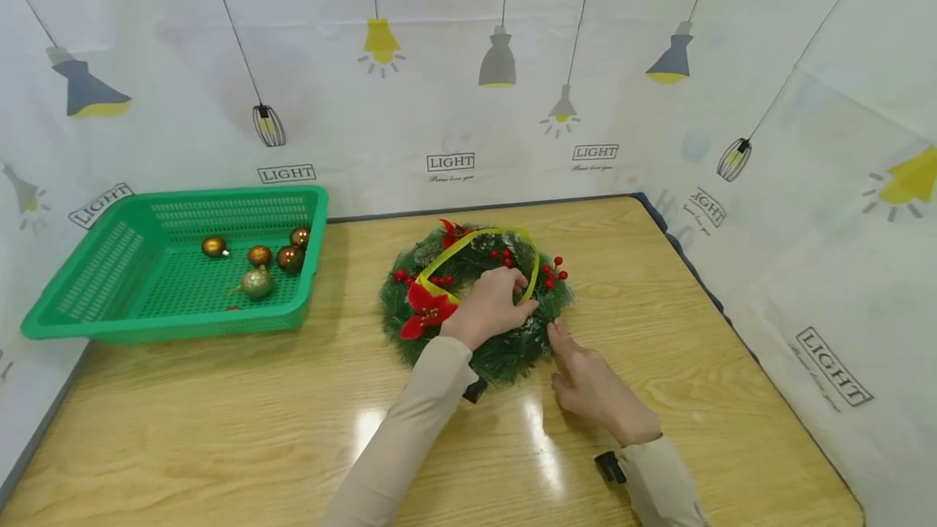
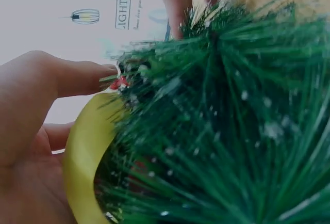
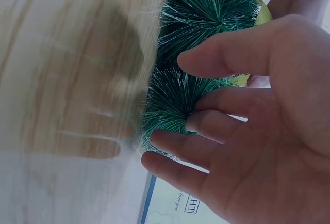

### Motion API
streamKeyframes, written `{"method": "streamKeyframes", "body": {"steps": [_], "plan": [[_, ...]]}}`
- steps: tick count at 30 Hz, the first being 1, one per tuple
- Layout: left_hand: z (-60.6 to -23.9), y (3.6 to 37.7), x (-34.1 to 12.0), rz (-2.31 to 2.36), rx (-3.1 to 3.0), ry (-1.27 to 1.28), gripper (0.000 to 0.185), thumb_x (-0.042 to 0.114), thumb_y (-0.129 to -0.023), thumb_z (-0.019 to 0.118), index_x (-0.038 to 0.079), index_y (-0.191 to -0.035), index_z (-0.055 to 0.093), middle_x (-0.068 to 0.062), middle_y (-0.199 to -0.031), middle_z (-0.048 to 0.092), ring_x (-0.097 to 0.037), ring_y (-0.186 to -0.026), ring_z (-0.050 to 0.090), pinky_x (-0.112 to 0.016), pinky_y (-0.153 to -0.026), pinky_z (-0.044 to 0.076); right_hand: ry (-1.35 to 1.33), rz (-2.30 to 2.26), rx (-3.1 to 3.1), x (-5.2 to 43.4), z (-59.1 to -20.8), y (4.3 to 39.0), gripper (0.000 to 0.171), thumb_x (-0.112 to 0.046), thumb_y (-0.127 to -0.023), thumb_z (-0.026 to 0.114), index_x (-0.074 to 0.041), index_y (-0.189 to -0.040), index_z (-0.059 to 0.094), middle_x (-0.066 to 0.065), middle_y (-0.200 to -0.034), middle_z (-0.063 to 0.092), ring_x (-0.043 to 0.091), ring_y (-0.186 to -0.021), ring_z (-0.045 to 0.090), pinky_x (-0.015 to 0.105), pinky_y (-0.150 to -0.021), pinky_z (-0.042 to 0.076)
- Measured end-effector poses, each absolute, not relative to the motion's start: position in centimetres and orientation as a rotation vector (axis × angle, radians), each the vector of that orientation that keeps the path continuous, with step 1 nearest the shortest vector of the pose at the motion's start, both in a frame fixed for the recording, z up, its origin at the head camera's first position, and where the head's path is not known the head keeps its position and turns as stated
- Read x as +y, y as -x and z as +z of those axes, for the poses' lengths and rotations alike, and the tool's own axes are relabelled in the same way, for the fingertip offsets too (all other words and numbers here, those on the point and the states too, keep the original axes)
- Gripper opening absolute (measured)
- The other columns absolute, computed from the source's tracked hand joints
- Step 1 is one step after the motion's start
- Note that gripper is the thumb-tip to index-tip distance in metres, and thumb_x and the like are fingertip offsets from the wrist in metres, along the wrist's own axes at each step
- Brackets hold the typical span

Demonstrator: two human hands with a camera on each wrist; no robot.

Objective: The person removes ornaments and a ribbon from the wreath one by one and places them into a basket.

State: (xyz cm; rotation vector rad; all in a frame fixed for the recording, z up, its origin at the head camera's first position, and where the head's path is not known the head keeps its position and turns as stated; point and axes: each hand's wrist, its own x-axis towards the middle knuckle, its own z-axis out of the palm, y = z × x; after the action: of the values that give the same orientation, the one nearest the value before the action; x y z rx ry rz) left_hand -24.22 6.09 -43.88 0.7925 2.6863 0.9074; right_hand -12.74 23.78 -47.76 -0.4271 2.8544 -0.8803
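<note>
A green Christmas wreath [image 1: 505, 360] lies on the table, trimmed with red poinsettias [image 1: 427, 311], red berries [image 1: 554, 273] and pine cones. A yellow ribbon [image 1: 468, 244] forms a loop over its top and, in the left wrist view, passes in front of the left palm. My left hand [image 1: 492, 306] reaches over the wreath's near side into its middle and grips the ring, thumb on the greenery; some fingers are hidden. At the wreath's right edge is my right hand [image 1: 596, 385], its fingers [image 3: 180, 149] loosely extended by the bristles and holding nothing.
To the left stands a green plastic basket [image 1: 183, 324] with several bronze and gold baubles [image 1: 256, 283] inside. A wall covering [image 1: 410, 120] printed with lamps rises behind the wooden table [image 1: 241, 413] and along its sides.
</note>
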Motion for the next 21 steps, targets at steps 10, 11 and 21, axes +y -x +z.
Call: {"method": "streamKeyframes", "body": {"steps": [10,11,21], "plan": [[-43.3,24.4,5.6,1.053,2.787,-0.789,0.014,0.017,-0.102,0.059,0.011,-0.098,0.071,0.0,-0.082,0.068,-0.01,-0.065,0.059,-0.023,-0.061,0.053,0.432,-0.871,2.855,23.7,-47.9,12.9,0.076,0.003,-0.093,0.058,0.011,-0.157,0.017,0.034,-0.162,0.009,0.001,-0.037,0.032,0.022,-0.039,0.041],[-43.1,24.5,5.4,1.078,2.794,-0.787,0.014,0.017,-0.102,0.059,0.011,-0.098,0.071,0.001,-0.081,0.068,-0.009,-0.064,0.059,-0.023,-0.061,0.052,0.431,-0.865,2.858,23.6,-47.9,12.9,0.076,0.003,-0.093,0.057,0.01,-0.157,0.017,0.034,-0.162,0.009,0.001,-0.037,0.032,0.022,-0.039,0.041],[-41.8,24.7,3.0,1.371,2.805,-0.799,0.014,0.019,-0.102,0.06,0.012,-0.101,0.072,-0.001,-0.091,0.072,-0.012,-0.074,0.063,-0.027,-0.064,0.053,0.426,-0.871,2.852,23.6,-48.2,12.8,0.077,0.003,-0.094,0.058,0.008,-0.158,0.015,0.032,-0.164,0.007,0.002,-0.038,0.031,0.023,-0.042,0.044]]}}
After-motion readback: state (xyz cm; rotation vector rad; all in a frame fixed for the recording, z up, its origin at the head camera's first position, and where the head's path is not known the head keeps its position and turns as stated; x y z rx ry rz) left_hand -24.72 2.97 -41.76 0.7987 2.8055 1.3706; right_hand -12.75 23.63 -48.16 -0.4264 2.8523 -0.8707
